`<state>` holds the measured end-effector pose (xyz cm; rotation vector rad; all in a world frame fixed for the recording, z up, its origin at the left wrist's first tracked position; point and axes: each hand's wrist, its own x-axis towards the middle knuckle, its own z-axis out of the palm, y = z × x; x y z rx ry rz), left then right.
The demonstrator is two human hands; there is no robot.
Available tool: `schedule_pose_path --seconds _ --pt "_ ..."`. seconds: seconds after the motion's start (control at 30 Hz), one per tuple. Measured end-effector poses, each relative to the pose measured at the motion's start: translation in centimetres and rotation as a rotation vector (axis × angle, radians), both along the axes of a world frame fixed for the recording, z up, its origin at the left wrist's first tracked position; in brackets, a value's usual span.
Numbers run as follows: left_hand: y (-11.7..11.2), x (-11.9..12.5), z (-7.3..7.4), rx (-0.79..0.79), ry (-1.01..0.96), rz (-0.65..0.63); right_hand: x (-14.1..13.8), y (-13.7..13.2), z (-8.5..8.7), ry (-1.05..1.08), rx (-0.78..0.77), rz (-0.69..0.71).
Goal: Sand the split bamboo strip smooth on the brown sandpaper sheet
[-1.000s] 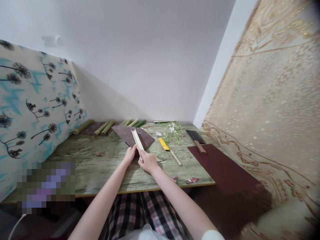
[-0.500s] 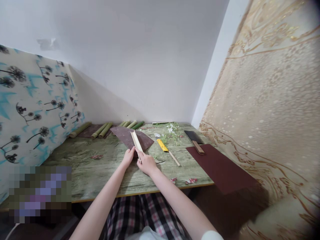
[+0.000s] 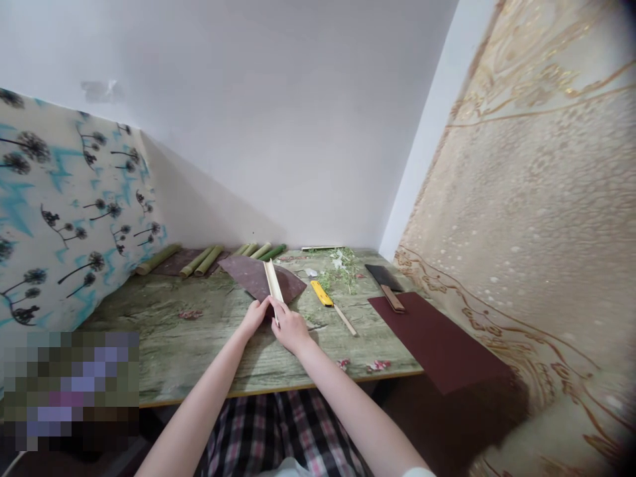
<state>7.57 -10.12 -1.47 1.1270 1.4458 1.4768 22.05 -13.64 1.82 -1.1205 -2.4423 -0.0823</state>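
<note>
A pale split bamboo strip [image 3: 273,282] lies lengthwise on a brown sheet of sandpaper [image 3: 253,278] on the green wood-grain table [image 3: 199,344]. My right hand [image 3: 289,328] grips the strip's near end with closed fingers. My left hand [image 3: 254,316] rests just left of it, fingers curled against the sandpaper's near edge and the strip. To the right lies a yellow utility knife [image 3: 321,293], with a thin wooden stick [image 3: 344,320] beyond it.
Several green bamboo tubes [image 3: 206,259] lie along the back wall. Green sprigs [image 3: 342,268] are scattered at back right. A cleaver [image 3: 385,282] rests by a dark red sheet [image 3: 437,341] at the right edge. Patterned fabric hangs on both sides.
Both hands stay on the bamboo strip over the sandpaper; the strip has shifted only slightly. The view has drifted a little.
</note>
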Motion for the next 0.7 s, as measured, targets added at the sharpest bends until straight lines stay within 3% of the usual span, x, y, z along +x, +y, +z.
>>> schedule_pose_path --seconds 0.17,0.7 --pt "-0.04 0.0 0.22 0.028 -0.12 0.009 0.04 -0.19 0.11 0.002 0.02 0.053" --pt "0.05 -0.14 0.3 0.005 -0.112 0.055 -0.07 -0.33 0.31 -0.028 -0.006 0.09"
